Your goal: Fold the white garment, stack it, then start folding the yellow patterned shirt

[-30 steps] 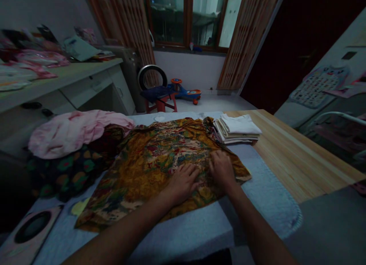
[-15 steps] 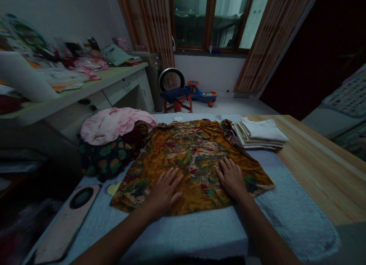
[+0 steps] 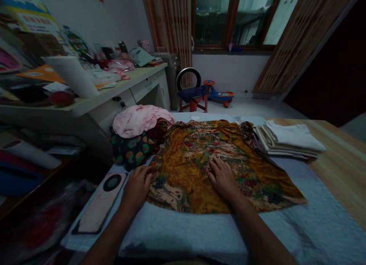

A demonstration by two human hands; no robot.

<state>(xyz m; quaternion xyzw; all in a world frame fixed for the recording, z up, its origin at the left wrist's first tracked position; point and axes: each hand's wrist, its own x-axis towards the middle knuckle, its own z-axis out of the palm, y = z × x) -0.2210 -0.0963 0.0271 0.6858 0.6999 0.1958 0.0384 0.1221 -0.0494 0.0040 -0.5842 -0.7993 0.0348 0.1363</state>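
Note:
A mustard-yellow patterned garment lies spread flat on a pale blue towel over the table. My left hand rests at the garment's near left corner, fingers curled around its edge. My right hand lies flat and open on the middle of the cloth, fingers pointing away from me.
A pink cloth sits atop a dark spotted cloth at the left. A stack of folded white cloths lies at the right on the wooden table. A pink phone lies near left. A cluttered desk stands at the left.
My left hand slid left from the garment's middle to its left corner. My right hand stayed on the cloth. The camera turned left.

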